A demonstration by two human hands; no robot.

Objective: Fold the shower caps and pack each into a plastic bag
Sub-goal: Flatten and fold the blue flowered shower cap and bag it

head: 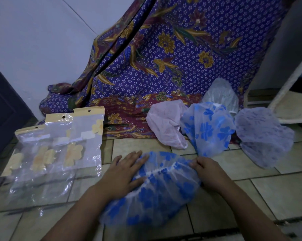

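While on the cap (161,197), left hand (124,173) flat (right hand (209,173) pinching rim).

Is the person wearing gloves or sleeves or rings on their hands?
No gloves. The left hand and right hand are bare, with no ring, watch or bracelet showing. The left forearm and right forearm are bare too; no sleeve is in view.

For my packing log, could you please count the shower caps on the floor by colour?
Blue-flowered translucent plastic shower caps: 2
Pale pink plastic shower cap: 1
Purple patterned plastic shower cap: 1
White translucent plastic shower cap: 1
Total: 5
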